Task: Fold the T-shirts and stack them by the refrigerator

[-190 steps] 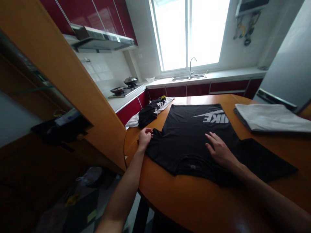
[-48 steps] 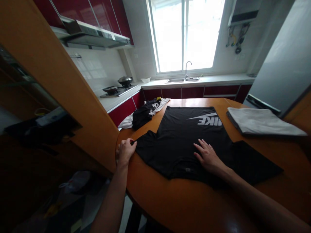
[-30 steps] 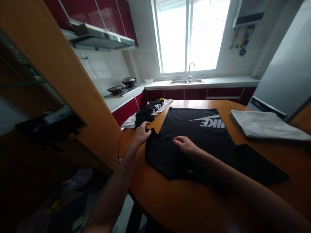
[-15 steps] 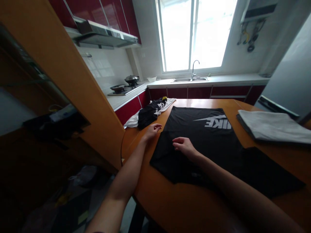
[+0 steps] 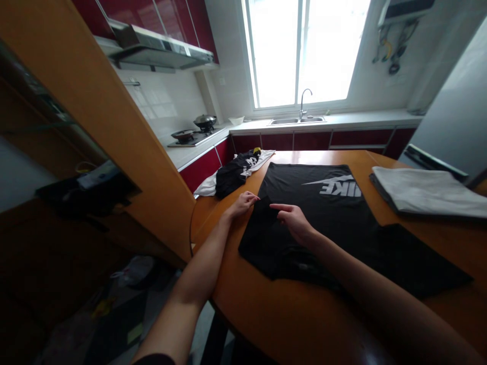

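A black T-shirt [image 5: 323, 223] with a white NIKE print lies spread on the wooden table, the print upside down from here. At its left edge my left hand [image 5: 243, 204] pinches the cloth, and a small raised fold stands between my two hands. Over the shirt, my right hand [image 5: 296, 220] has its index finger stretched out to the left, its tip at that fold. The other fingers of this hand are curled, and I see no cloth gripped in them. Part of the collar area is hidden beneath my right forearm.
The wooden table [image 5: 243, 304] has a rounded left edge. A folded white and grey cloth pile [image 5: 429, 190] lies at the right. Crumpled black and white clothes [image 5: 232, 175] lie at the far left corner, beside an orange wooden panel [image 5: 125, 137].
My left hand has moved slightly right and taken hold of the shirt's left edge, lifting a small fold. My right hand's index finger has straightened towards it.
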Demonstrator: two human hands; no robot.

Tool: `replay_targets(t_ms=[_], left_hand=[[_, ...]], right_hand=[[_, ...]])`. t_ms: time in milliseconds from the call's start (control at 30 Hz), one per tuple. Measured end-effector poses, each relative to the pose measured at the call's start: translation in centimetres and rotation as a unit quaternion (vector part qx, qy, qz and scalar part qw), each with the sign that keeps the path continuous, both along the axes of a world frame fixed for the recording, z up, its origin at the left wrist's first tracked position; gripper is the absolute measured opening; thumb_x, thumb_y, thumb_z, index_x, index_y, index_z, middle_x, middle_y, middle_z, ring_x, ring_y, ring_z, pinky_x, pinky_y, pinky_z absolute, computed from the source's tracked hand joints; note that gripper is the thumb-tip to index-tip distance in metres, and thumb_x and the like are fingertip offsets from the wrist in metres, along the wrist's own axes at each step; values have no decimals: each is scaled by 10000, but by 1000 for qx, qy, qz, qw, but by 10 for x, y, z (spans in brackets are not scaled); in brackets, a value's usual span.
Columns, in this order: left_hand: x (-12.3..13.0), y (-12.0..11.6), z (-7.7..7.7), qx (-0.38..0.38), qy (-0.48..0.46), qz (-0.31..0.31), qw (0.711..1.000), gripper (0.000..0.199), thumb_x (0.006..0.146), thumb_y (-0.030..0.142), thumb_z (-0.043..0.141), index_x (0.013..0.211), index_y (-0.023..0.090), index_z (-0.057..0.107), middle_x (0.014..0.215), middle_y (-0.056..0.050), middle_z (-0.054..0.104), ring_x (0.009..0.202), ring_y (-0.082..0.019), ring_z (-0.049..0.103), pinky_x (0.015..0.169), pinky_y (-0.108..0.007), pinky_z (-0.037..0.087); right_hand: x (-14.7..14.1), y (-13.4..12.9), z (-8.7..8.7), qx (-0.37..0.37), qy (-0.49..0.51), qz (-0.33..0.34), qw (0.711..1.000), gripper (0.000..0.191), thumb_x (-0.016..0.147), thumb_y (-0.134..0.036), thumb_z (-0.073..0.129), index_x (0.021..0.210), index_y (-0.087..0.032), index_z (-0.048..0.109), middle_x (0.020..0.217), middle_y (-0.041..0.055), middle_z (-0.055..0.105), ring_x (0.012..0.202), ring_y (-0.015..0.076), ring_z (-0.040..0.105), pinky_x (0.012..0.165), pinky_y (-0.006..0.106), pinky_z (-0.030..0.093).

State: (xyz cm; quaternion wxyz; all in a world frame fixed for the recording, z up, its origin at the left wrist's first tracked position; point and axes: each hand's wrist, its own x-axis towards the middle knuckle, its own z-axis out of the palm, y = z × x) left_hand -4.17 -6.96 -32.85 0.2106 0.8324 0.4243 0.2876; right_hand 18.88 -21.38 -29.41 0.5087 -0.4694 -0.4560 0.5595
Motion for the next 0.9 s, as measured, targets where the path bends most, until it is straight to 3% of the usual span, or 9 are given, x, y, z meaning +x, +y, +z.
replay_targets(t_ms=[167,433,633,800,900], left_hand=[[3,1,-4,3,23,4,1000,340,950,439,548,946,202,791,1048,-90,633,1016,-220,612,987,-355,473],[0,1,-9,-4,51,-6,999,236,922,411,628,933,235,785,1165,-78,627,1161,-238,557,1092,-368,396],[4,6,-18,1,71,45,996,201,842,405,724,838,208,763,1120,-86,608,1124,-268,543,1086,-447,386],[6,4,-16,4,64,52,997,182,821,386,743,840,206,754,1074,-76,621,1047,-249,568,1050,-427,417],[7,2,-11,8,48,52,997,179,870,354,683,933,207,763,1054,-76,645,998,-227,599,996,-381,465]], right_hand=[[-1,-5,1,-2,-132,-52,990,539,676,-127,532,1162,-92,761,805,76,760,546,121,538,518,229,398],[4,0,-8,29,-236,-77,968,449,730,-106,523,1099,-73,776,944,128,777,771,207,695,702,271,523],[5,4,-20,28,-291,-59,955,395,773,-128,554,1099,-82,773,967,137,773,866,239,709,818,312,530],[7,4,-27,48,-359,-45,931,336,790,-137,589,1065,-160,781,1059,107,763,952,239,704,882,323,514],[7,-3,-25,73,-427,-27,901,337,823,-151,572,1096,-181,767,1093,106,744,997,245,680,912,342,496]])
